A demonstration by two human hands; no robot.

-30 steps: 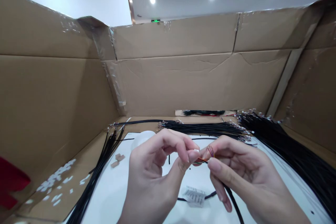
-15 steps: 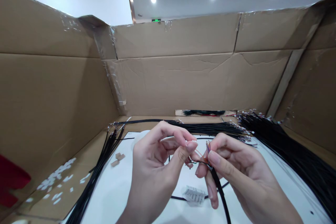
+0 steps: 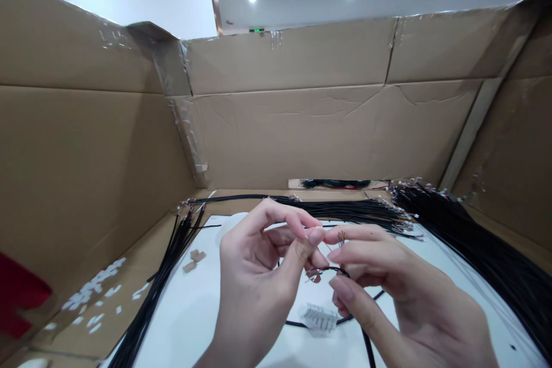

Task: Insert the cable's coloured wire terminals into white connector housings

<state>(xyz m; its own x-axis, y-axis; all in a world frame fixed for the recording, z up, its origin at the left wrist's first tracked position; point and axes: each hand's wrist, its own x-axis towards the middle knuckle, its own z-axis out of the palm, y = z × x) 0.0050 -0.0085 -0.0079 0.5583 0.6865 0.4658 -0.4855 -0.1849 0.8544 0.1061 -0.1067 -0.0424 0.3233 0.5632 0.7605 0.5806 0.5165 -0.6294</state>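
Observation:
My left hand (image 3: 259, 276) and my right hand (image 3: 388, 287) meet over a white sheet (image 3: 194, 310). Both work on one black cable (image 3: 366, 348) whose end splits into thin coloured wires (image 3: 341, 238). My left thumb and forefinger pinch one of the thin wires. My right thumb and fingers hold the cable just below the split, and the cable runs down under that hand. A small white label (image 3: 319, 319) on the cable's loop lies on the sheet below the hands.
Tall cardboard walls (image 3: 302, 132) enclose the place on three sides. Bundles of black cables lie at the left (image 3: 164, 276), along the back (image 3: 345, 210) and at the right (image 3: 483, 241). Small white chips (image 3: 92, 296) and brown bits (image 3: 192, 261) lie at the left.
My right hand slid down the cable and its forefinger stretched out towards my left hand. The split wires now stand free between the fingers. My left hand rose slightly and kept its pinch.

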